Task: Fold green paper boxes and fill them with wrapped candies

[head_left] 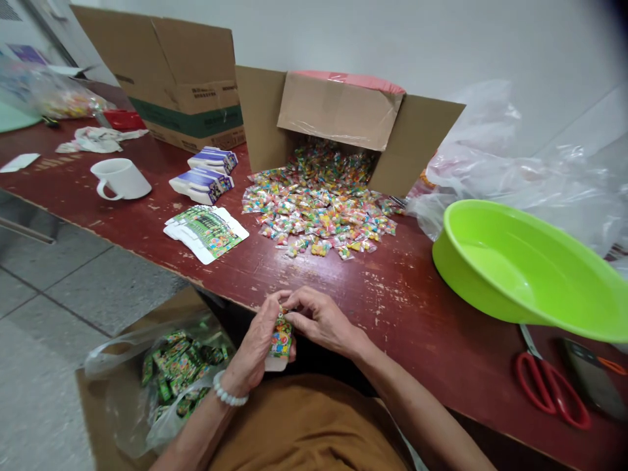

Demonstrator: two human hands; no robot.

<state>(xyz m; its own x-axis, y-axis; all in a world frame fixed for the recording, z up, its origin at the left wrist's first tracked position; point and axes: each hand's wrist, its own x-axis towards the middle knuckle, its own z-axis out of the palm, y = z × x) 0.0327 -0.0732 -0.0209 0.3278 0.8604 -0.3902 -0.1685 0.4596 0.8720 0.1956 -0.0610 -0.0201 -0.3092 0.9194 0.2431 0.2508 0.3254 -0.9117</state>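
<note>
My left hand is wrapped round a small colourful printed box, held upright at the near edge of the red-brown table. My right hand pinches the top of the same box with fingers closed on it. A white bead bracelet sits on my left wrist. Further out on the table lies a heap of small wrapped candy packets spilling from a cardboard box on its side. A stack of flat green printed box blanks lies to the left of the heap.
A lime-green basin stands at the right, red-handled scissors near it. A white mug, blue-white packs and a larger carton are at the left. A bag-lined carton with several green boxes sits on the floor.
</note>
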